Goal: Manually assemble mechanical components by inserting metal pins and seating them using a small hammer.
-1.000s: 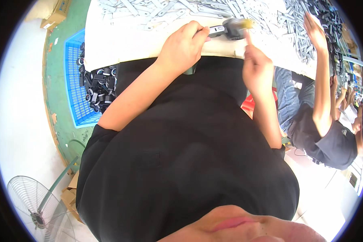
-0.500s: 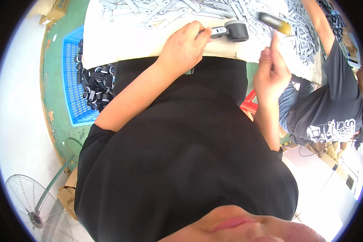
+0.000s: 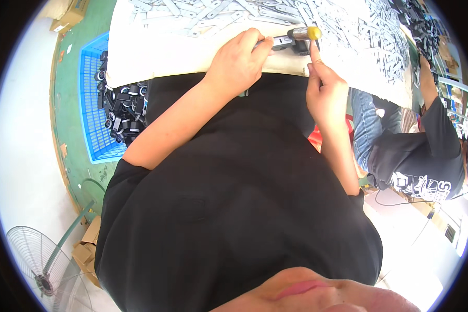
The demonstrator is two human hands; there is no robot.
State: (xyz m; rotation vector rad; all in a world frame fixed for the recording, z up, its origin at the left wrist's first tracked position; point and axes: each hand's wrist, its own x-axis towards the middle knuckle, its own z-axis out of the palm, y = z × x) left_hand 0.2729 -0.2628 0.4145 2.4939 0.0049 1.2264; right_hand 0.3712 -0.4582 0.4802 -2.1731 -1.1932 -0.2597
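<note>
My left hand point(image 3: 236, 58) is closed around a grey bar-shaped part point(image 3: 282, 42) at the near edge of the worktable point(image 3: 161, 54). Its black round end point(image 3: 300, 50) points right, partly hidden under the hammer. In my right hand point(image 3: 328, 93), which is closed with the index finger stretched along the handle, is a small hammer with a yellow-tipped head point(image 3: 306, 34). The hammer head lies over the right end of the part; whether it touches cannot be told. Much of the handle is hidden by my fingers. Many flat grey metal strips point(image 3: 213, 14) are strewn beyond my hands.
A blue plastic crate point(image 3: 91, 106) with black wheeled parts point(image 3: 124, 110) stands to my left below table height. More grey strips point(image 3: 385, 49) cover the table's right side. At the right a co-worker in a black shirt point(image 3: 442, 130) reaches toward black parts. A fan point(image 3: 42, 283) stands lower left.
My right hand has swung the hammer left, from beside the part to over its round end. My left hand stays in place. The co-worker's arm has moved lower and to the right.
</note>
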